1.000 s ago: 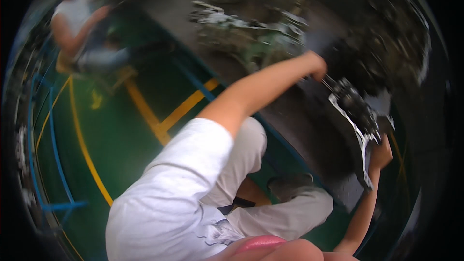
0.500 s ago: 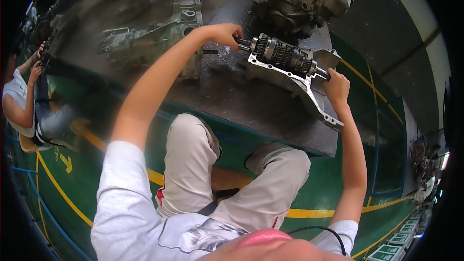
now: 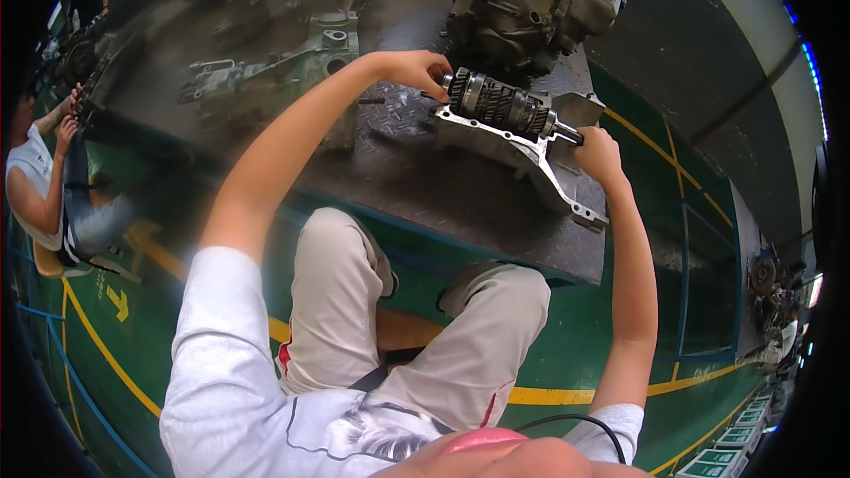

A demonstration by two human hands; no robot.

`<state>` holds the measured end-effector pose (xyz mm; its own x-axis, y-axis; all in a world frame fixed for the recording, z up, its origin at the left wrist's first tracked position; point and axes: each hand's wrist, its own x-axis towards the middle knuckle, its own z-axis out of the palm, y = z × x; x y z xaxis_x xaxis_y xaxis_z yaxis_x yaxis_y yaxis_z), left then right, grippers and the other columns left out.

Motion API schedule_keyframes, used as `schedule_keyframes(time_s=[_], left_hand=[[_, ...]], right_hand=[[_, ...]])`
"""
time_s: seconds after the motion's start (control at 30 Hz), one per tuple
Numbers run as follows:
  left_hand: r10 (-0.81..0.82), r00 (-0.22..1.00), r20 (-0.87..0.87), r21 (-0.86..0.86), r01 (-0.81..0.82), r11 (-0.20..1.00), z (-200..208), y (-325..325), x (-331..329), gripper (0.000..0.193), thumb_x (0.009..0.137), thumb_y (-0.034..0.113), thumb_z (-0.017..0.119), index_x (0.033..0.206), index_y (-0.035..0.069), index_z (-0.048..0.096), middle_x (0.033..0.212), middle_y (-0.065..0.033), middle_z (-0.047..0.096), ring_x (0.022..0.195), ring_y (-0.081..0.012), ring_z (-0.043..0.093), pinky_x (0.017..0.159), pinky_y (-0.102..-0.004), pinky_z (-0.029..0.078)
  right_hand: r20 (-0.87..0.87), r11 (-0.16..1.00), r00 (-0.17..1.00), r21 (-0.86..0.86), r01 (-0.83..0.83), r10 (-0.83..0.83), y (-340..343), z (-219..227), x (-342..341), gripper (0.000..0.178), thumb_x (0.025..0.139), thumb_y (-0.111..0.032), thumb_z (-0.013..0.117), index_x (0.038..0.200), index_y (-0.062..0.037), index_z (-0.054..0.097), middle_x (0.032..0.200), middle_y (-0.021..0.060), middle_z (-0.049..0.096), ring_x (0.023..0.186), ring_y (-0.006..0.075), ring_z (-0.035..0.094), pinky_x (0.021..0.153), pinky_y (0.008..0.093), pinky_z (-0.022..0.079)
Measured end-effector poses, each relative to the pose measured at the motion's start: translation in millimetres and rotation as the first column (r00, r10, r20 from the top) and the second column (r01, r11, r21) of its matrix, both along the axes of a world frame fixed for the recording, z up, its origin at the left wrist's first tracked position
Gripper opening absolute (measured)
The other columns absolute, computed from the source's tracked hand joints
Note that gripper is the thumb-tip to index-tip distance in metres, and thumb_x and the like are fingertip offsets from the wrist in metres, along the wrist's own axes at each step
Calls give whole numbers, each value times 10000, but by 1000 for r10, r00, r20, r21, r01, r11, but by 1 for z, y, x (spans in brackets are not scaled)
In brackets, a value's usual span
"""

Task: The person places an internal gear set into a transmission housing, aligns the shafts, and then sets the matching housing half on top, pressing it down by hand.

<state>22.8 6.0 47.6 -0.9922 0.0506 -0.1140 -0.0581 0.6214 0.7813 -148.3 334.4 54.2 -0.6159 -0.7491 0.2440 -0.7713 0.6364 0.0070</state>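
Observation:
A gear shaft (image 3: 500, 104), a metal rod stacked with dark toothed gears and rings, lies lengthwise over a silver gearbox housing half (image 3: 537, 150) with a flat, bolt-holed rim. My left hand (image 3: 413, 70) is closed round the shaft's left end, its fingertips close against the first gear. At the opposite end my right hand (image 3: 599, 156) is closed at the bare tip of the rod; its fingers are partly hidden. How deep the shaft sits in the housing is hard to tell.
Behind the shaft stands a large grimy gearbox (image 3: 536, 4). Another casing (image 3: 332, 44) is left of my left forearm on the steel-topped workbench (image 3: 416, 186). Bench edges lie just beyond my knees. At far left a person (image 3: 40, 168) sits working.
My left hand has slid inward along the shaft, covering the bare end that showed before. The right hand stays at its end. The whole view has shifted slightly.

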Motion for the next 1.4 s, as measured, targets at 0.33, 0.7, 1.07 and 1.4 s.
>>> schedule_keyframes(time_s=[0.33,0.7,1.07,1.4], left_hand=[[48,995,-88,-50,-53,997,2,5,8,508,733,213,685,1150,-20,512,1063,-145,597,1013,-192,550,882,-286,414],[205,967,153,587,-256,768,22,9,41,345,862,144,417,1133,-24,549,530,64,295,435,-45,235,383,-208,210],[190,951,242,506,-291,812,5,17,32,233,828,123,494,999,36,625,517,44,352,425,-57,248,391,-223,224],[100,941,-324,-788,-327,521,-20,-17,21,402,706,270,588,1082,129,593,996,-135,606,967,-295,567,799,-387,456]], right_hand=[[55,999,998,18,38,-39,2,3,5,210,679,-150,541,839,-87,663,832,190,617,803,359,581,718,419,464],[16,1000,1000,-16,0,0,4,3,6,238,686,-124,514,865,-65,659,847,183,616,823,345,581,728,412,460],[-43,996,998,-77,-54,51,15,-20,-22,253,710,-122,483,915,-41,608,903,185,595,888,371,549,750,437,439],[-1,998,999,49,41,-41,1,-8,-10,277,706,-136,508,946,-51,616,930,183,593,908,359,550,777,422,435]])
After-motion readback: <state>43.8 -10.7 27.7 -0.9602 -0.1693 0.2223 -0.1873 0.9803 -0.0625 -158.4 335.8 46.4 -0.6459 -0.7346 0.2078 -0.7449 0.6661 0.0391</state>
